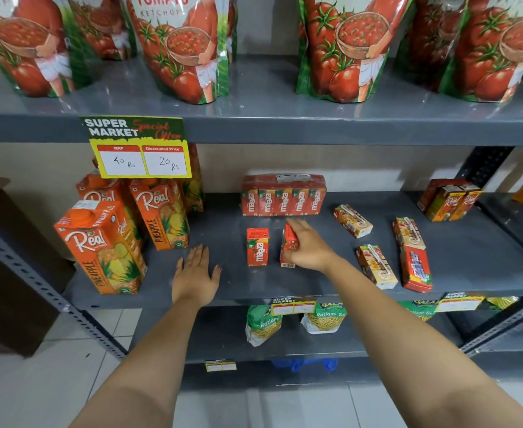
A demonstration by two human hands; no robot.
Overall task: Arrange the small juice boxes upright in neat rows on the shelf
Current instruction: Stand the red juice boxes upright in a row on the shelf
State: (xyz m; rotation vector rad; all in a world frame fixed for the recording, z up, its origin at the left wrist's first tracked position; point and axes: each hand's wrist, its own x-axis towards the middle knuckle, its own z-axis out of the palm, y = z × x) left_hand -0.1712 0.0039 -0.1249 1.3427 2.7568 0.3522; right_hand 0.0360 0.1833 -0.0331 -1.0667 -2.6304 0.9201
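On the grey middle shelf point(285, 285) a small red Maaza juice box point(257, 247) stands upright. Right of it, my right hand point(308, 247) is closed around a second red Maaza box point(288, 248), also upright on the shelf. My left hand point(196, 276) lies flat and open on the shelf, left of both boxes, holding nothing. To the right, several small juice boxes lie on their sides: one point(353, 220) further back, one point(408, 233) at the right, one point(376, 267) near the front, and a red one point(415, 271) by the front edge.
A shrink-wrapped pack of Maaza boxes point(283, 196) stands at the back. Tall Real pineapple cartons point(99, 248) fill the left side, small Real boxes point(448, 199) the far right. Ketchup pouches point(183, 47) line the upper shelf; snack bags point(263, 325) sit below. A price tag point(136, 146) hangs down.
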